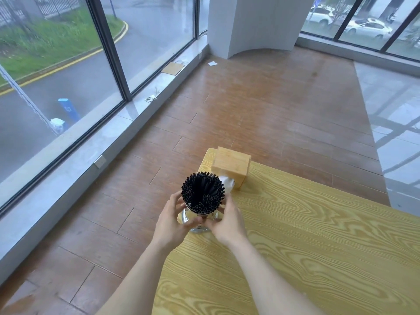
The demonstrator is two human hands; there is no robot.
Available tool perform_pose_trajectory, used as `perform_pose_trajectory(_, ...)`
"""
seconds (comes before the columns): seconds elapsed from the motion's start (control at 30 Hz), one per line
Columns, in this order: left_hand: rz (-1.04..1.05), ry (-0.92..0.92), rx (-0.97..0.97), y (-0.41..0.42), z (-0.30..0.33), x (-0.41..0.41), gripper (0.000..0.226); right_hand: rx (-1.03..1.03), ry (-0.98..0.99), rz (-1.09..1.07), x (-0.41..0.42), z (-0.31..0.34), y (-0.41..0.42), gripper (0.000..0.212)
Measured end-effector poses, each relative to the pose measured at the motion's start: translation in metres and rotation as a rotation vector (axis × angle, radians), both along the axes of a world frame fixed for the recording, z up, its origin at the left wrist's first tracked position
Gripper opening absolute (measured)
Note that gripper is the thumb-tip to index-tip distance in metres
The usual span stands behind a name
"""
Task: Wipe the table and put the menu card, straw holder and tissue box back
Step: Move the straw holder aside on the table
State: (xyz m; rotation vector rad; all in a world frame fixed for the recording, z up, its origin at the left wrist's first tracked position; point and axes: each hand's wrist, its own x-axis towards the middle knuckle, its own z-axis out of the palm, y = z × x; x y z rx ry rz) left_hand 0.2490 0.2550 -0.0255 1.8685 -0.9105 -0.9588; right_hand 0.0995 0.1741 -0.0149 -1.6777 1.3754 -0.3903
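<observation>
Hands, left hand and right hand, fingers clamped on straw holder at table edge, tissue box at 1 o'clock; could tip off the edge.

both hands clasp straw holder — tissue box beside

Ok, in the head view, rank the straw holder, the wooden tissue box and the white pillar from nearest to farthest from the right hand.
1. Straw holder: gripped between the right hand and the left hand, at the table's left edge.
2. Tissue box: just beyond, on the table's far corner.
3. White pillar: far across the floor, by the windows.
</observation>
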Motion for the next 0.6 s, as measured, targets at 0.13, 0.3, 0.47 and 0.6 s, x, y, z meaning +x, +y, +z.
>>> perform_pose_trajectory(0.13,0.020,0.014,0.009,0.003,-0.004,-0.002,0.086,0.006,0.025,0.007,-0.002,-0.001,0.003,0.076)
perform_pose_trajectory(0.3,0.059,0.006,0.040,0.011,-0.002,-0.009,0.093,0.019,0.087,0.000,-0.010,0.009,0.010,0.094)
perform_pose_trajectory(0.47,0.013,-0.235,0.230,0.031,0.006,-0.028,0.089,0.014,0.203,0.069,-0.042,0.024,0.019,0.094)
perform_pose_trajectory(0.6,-0.203,-0.374,0.338,0.036,0.013,-0.060,0.076,-0.018,0.370,0.101,-0.077,0.029,0.025,0.093)
